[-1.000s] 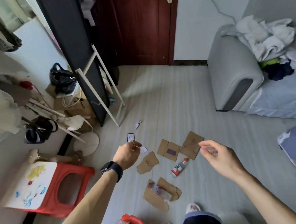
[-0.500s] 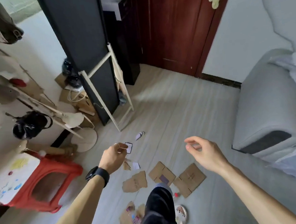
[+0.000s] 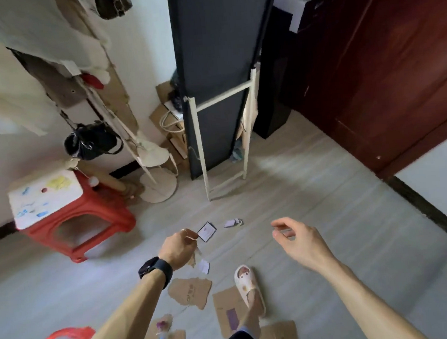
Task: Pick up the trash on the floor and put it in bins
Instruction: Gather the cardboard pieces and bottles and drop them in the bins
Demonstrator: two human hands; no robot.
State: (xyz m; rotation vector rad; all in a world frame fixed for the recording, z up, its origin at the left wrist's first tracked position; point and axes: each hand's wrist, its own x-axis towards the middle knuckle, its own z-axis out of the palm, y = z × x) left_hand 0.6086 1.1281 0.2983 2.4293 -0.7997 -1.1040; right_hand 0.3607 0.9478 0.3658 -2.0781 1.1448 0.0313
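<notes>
The card (image 3: 207, 231) on the floor (image 3: 324, 188) seems light, thin, flat: pinch 1 edge. Right grip (image 3: 298, 240) is apart, empty; left grip (image 3: 180, 247) is curled, I cannot tell around what.

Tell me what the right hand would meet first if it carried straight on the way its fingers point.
The right hand points left. In that line the crumpled paper scrap comes first, then the black-edged card. The hand looks raised, though, so depth is unclear and it might pass over both.

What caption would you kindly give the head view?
Left hand and right hand above cardboard scraps and a card on the floor.
</notes>
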